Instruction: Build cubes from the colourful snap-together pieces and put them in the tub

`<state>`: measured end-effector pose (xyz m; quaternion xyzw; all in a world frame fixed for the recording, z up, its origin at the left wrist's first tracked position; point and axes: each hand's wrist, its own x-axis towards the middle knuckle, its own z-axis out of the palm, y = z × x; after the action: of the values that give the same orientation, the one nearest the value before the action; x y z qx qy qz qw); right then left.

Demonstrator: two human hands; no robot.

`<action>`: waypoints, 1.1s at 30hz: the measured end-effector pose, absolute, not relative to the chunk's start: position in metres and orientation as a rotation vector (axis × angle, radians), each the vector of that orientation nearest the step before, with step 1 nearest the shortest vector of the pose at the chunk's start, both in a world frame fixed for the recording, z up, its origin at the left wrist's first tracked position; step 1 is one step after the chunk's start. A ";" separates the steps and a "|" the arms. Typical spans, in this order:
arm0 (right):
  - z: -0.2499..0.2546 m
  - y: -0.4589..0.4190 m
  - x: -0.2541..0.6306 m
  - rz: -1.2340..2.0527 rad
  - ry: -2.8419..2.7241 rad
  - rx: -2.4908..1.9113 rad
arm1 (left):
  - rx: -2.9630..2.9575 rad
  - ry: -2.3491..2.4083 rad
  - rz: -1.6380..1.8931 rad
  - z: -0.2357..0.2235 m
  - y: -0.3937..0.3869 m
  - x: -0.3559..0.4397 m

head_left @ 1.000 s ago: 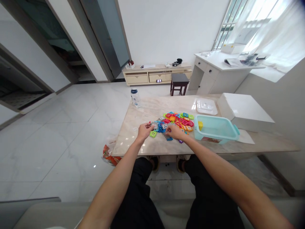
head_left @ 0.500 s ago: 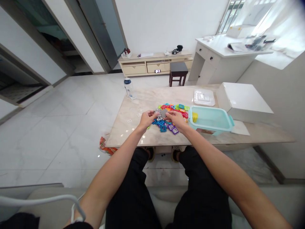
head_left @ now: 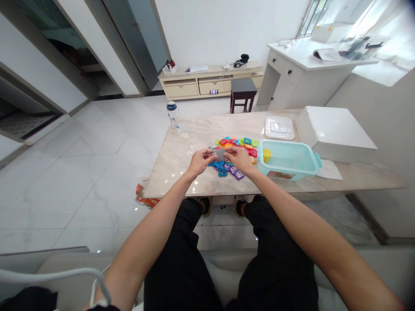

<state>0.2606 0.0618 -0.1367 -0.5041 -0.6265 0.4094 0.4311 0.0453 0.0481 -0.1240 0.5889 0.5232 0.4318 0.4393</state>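
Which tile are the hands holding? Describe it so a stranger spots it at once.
On the marble-topped table, find the heap of plastic interlocking tiles beside the teal tub. At the heap's near edge, the left hand and right hand pinch one grey tile, dull among its colourful neighbours.

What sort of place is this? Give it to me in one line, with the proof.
Most likely the living room of a home: a low drawer cabinet lines the far wall, a marble-topped table stands before what looks like a cushioned sofa, and a white desk sits by a window.
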 end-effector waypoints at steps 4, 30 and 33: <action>-0.132 0.057 0.263 0.907 -1.668 -1.278 | 1.452 1.287 1.065 -0.120 0.045 0.046; -0.113 0.044 0.249 0.629 -2.141 -1.196 | 1.371 1.045 0.732 -0.100 0.032 0.037; -0.108 0.042 0.250 0.687 -2.071 -1.086 | 1.122 0.898 0.675 -0.104 0.033 0.035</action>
<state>0.2497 0.0421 -0.1085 -0.4181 -0.7975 0.2645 0.3452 0.0348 0.0327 -0.1042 0.5040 0.4035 0.3030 0.7010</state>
